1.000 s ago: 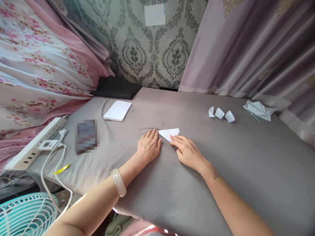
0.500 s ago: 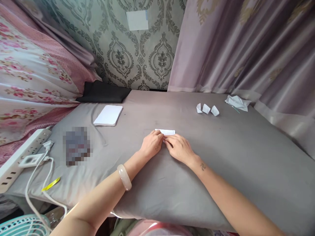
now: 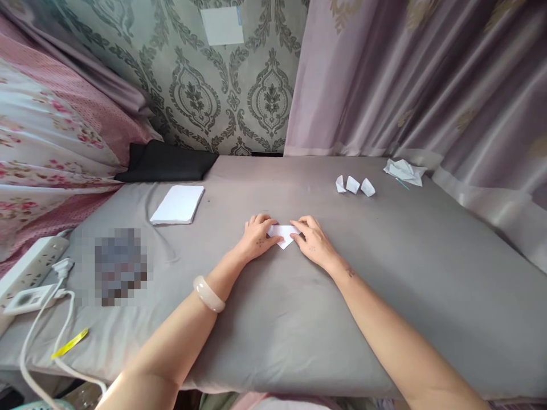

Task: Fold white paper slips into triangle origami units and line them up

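Note:
Between my hands, in the middle of the grey-covered surface, is a small piece of folded white paper (image 3: 284, 233) with a straight far edge and a point toward me. My left hand (image 3: 258, 236) pinches its left end between thumb and fingers; a pale bangle (image 3: 209, 294) sits on that wrist. At the right end, my right hand (image 3: 311, 239) grips the paper the same way. The fingertips cover both ends of the paper.
A stack of white paper (image 3: 178, 204) lies at the left, with a black cloth (image 3: 168, 161) behind it. Folded paper pieces (image 3: 352, 184) and a pile of paper (image 3: 405, 172) are at the back right. A power strip (image 3: 36, 262) with cables stands at the left edge.
My hands have moved apart to the two ends of the paper. A downward point now shows where a flat strip was mostly covered. The view has shifted slightly.

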Available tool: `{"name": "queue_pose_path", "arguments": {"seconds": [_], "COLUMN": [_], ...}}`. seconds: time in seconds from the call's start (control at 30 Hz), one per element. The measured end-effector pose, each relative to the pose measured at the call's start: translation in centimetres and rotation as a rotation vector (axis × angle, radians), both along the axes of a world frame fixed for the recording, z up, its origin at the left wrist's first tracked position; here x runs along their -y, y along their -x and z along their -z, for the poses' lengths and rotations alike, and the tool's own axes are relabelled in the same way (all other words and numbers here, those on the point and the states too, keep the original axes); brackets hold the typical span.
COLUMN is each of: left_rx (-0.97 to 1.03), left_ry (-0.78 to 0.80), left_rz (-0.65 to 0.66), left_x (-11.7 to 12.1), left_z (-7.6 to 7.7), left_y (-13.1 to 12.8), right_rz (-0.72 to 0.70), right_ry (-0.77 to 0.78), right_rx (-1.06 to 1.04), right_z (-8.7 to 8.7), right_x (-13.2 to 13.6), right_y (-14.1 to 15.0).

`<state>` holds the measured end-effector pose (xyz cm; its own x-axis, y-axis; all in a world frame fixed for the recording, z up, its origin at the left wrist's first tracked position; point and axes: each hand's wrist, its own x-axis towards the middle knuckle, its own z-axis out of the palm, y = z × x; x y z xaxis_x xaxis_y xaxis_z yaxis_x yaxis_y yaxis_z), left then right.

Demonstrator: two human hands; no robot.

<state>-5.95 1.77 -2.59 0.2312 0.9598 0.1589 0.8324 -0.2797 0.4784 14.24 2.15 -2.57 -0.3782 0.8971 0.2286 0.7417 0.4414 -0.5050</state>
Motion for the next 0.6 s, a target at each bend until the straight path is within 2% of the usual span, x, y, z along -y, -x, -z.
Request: {"name": "queue_pose_path", "arguments": {"seconds": [0.6], "left_rx": [0.028], "left_ry": [0.074], "left_rz": [0.038], "left_x": [0.3], "left_z": [-1.2], "left_y": [-0.1], "right_rz": [-0.076], "right_ry": [-0.024], "right_rx": [0.017], "right_z": [-0.2], "right_x": [-0.1], "right_y": [-0.1]}}
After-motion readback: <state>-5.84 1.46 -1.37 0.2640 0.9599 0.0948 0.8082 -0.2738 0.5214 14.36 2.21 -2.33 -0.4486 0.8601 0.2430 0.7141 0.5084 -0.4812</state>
